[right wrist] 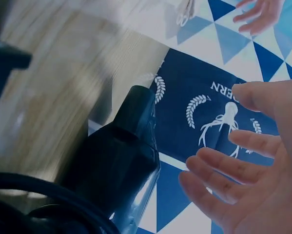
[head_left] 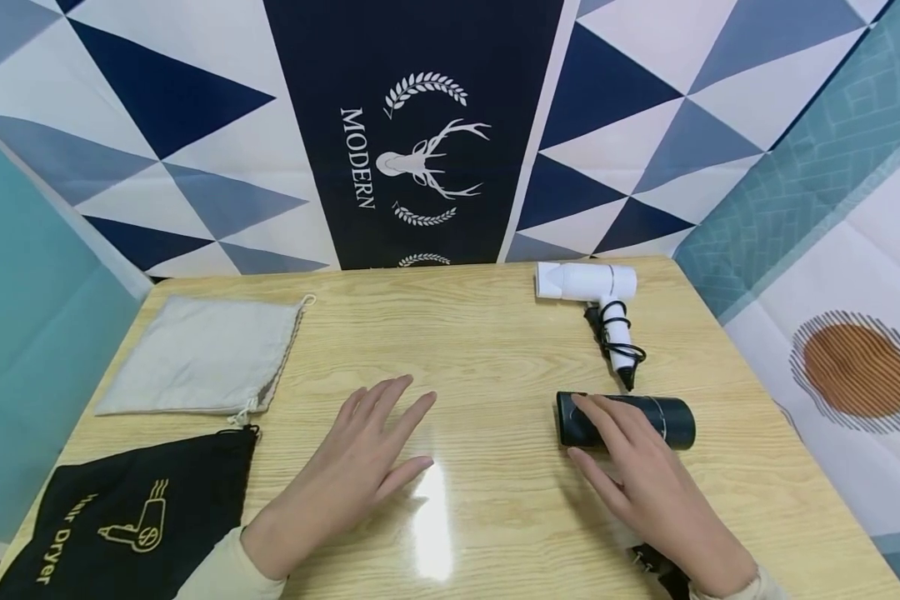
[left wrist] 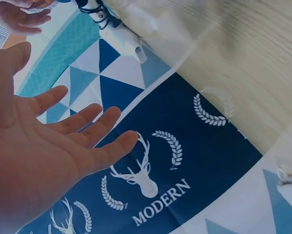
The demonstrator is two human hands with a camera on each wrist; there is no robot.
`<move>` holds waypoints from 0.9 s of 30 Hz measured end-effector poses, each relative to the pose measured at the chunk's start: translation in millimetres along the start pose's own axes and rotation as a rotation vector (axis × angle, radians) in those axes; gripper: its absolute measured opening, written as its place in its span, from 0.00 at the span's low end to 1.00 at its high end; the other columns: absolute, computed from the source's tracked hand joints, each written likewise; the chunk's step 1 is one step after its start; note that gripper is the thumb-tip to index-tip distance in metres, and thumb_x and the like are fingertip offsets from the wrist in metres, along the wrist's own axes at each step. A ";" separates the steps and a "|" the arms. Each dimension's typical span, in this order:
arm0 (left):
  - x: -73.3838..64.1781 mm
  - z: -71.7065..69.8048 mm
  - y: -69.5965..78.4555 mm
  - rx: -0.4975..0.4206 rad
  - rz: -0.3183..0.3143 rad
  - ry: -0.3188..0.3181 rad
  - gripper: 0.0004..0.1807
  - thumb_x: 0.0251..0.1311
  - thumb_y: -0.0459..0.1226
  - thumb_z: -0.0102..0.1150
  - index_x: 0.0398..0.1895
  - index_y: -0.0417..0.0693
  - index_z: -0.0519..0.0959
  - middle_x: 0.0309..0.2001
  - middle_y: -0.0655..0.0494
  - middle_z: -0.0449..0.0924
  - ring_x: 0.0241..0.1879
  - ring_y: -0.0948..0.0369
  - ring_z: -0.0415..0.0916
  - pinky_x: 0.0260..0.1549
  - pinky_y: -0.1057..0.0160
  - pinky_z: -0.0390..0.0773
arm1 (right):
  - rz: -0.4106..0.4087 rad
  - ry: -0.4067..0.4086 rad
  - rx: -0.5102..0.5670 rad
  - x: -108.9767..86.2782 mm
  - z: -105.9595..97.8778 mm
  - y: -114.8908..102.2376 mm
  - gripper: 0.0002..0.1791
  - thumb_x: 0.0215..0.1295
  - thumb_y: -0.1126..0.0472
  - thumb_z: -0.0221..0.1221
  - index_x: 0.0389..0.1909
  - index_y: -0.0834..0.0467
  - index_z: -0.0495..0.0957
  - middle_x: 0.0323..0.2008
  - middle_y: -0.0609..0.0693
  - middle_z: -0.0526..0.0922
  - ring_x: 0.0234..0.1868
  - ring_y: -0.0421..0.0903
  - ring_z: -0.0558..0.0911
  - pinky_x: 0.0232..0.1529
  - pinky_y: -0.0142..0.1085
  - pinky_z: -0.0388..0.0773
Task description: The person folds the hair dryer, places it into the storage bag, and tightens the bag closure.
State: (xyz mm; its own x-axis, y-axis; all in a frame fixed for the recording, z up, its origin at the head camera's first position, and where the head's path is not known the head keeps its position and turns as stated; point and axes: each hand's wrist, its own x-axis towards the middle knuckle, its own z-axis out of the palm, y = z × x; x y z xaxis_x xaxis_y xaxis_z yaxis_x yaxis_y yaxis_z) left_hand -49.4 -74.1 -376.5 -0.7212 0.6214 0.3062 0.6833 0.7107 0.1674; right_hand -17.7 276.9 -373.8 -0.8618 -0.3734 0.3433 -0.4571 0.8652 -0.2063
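Note:
My right hand (head_left: 645, 487) hovers over a black hair dryer (head_left: 675, 422) at the right of the table, its fingers spread and loosely bent. The right wrist view has this dryer (right wrist: 111, 170) beside the hand, with a gap between them. Part of the dryer, including its handle, is hidden under the hand in the head view. Nothing is in my left hand (head_left: 360, 458), which is held above the middle of the table with fingers apart. Behind the black dryer lies a white hair dryer (head_left: 581, 282), a black cord wound round its handle.
A grey drawstring pouch (head_left: 202, 354) lies flat at the back left. In front of it is a black drawstring pouch (head_left: 195, 475) printed "Hair Dryer", partly under my left sleeve. A black plug (head_left: 651, 560) shows below my right wrist. Patterned cloth (head_left: 420, 50) stands behind the wooden table (head_left: 435, 333).

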 end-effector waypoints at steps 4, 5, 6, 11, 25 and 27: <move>10.5 -1.6 3.6 0.000 0.026 0.028 0.35 0.71 0.54 0.52 0.76 0.52 0.60 0.73 0.42 0.57 0.70 0.46 0.59 0.67 0.42 0.59 | -0.029 0.035 -0.003 -0.6 1.0 2.0 0.33 0.60 0.55 0.69 0.66 0.58 0.72 0.58 0.54 0.76 0.59 0.53 0.75 0.53 0.53 0.74; 13.7 -2.0 4.6 -0.001 0.036 0.038 0.35 0.70 0.54 0.53 0.75 0.52 0.61 0.72 0.41 0.57 0.69 0.46 0.60 0.66 0.42 0.60 | -0.034 0.040 -0.002 -0.7 1.5 2.0 0.33 0.60 0.55 0.69 0.66 0.58 0.72 0.58 0.54 0.77 0.58 0.53 0.75 0.52 0.53 0.74; 17.0 -2.3 5.8 0.000 0.046 0.044 0.35 0.70 0.53 0.54 0.75 0.51 0.61 0.72 0.41 0.58 0.69 0.46 0.61 0.66 0.42 0.61 | -0.037 0.045 -0.001 -1.2 1.8 1.9 0.33 0.59 0.56 0.69 0.65 0.58 0.73 0.57 0.54 0.77 0.57 0.53 0.75 0.52 0.53 0.75; 29.6 -3.3 12.9 0.017 0.079 0.026 0.33 0.72 0.52 0.52 0.74 0.50 0.62 0.70 0.40 0.61 0.67 0.45 0.64 0.64 0.44 0.64 | -0.005 0.043 -0.015 -5.2 1.0 2.4 0.31 0.60 0.56 0.69 0.64 0.59 0.74 0.56 0.55 0.78 0.57 0.54 0.76 0.53 0.52 0.74; 72.7 -16.0 46.7 0.042 0.171 -0.017 0.30 0.74 0.56 0.44 0.73 0.53 0.62 0.68 0.45 0.64 0.64 0.49 0.66 0.61 0.48 0.68 | 0.178 0.127 -0.052 -22.6 -11.5 16.5 0.24 0.59 0.60 0.69 0.56 0.62 0.79 0.48 0.60 0.81 0.49 0.59 0.78 0.39 0.57 0.78; 74.0 -15.8 48.2 0.050 0.175 -0.023 0.30 0.74 0.56 0.43 0.73 0.53 0.63 0.67 0.45 0.65 0.64 0.49 0.67 0.61 0.48 0.69 | 0.207 0.132 -0.062 -26.2 -15.5 19.7 0.23 0.59 0.61 0.69 0.55 0.62 0.79 0.48 0.60 0.81 0.48 0.59 0.78 0.37 0.57 0.79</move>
State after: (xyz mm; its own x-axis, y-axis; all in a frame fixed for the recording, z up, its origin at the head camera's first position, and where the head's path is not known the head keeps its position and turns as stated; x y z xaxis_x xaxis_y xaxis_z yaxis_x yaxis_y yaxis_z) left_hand -68.1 0.9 -331.0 -0.5943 0.7444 0.3046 0.7929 0.6058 0.0665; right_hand -0.8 308.9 -372.7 -0.8974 -0.1428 0.4174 -0.2562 0.9390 -0.2296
